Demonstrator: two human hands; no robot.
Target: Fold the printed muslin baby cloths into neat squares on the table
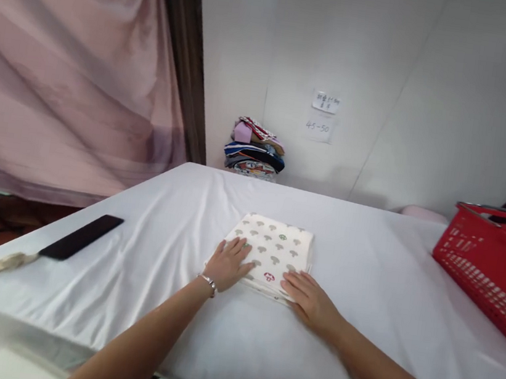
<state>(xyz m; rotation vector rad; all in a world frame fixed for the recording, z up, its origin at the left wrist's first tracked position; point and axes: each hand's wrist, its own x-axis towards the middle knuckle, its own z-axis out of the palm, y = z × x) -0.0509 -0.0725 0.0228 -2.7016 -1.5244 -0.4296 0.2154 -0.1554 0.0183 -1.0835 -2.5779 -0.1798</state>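
Note:
A folded white cloth (268,247) printed with small grey mushroom shapes, plus a red and a green mark, lies flat in the middle of the table. On its left front corner rests my left hand (227,264), palm down with the fingers spread; a bracelet (209,284) circles that wrist. My right hand (312,303) lies flat, its fingertips touching the cloth's right front edge. Neither hand grips anything. The cloth's underside and the layers inside the fold are hidden.
A white sheet (159,227) covers the table. To the left lies a dark flat paddle-like object (82,237) with a pale tasselled end. A red basket (490,264) stands at the right edge. Folded clothes (256,149) are stacked beyond the far edge; a pink curtain (73,66) hangs left.

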